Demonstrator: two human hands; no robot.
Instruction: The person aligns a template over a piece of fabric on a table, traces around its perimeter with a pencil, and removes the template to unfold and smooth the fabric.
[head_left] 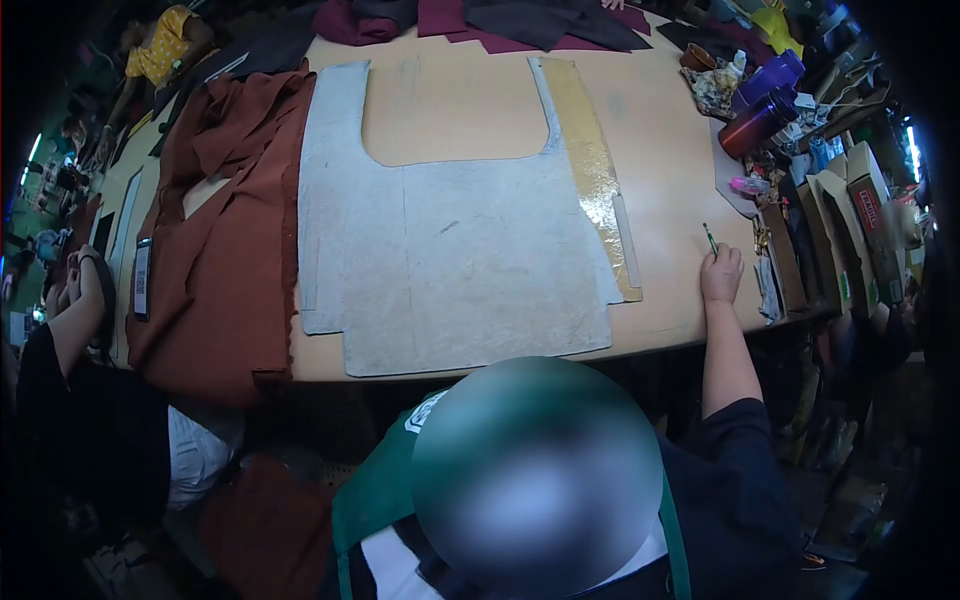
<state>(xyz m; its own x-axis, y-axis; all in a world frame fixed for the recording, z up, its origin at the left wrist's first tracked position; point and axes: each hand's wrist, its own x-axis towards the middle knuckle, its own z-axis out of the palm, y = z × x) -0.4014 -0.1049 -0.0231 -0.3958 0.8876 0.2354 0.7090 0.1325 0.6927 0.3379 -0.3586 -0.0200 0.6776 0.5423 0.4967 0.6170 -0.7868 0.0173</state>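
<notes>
My right hand (722, 275) rests on the table at the right, its fingers closed around a thin green pencil (710, 237) that points up and away from me. My left hand is not in view. To the left of the right hand lies a large pale grey pattern board (480, 260) with a U-shaped cutout at its far side. A shiny yellow-brown strip (597, 170) runs along the board's right edge. Rust-brown fabric (220, 290) lies rumpled at the board's left, with a phone-like object (142, 280) on its outer edge.
Dark and maroon cloth pieces (470, 25) lie along the far edge. A dark red tumbler (757, 122), a purple bottle (770, 78), a pink item (748, 185) and cardboard boxes (865, 190) crowd the right side. Another person's arm (80, 320) is at the left; someone in yellow (160, 45) is farther back.
</notes>
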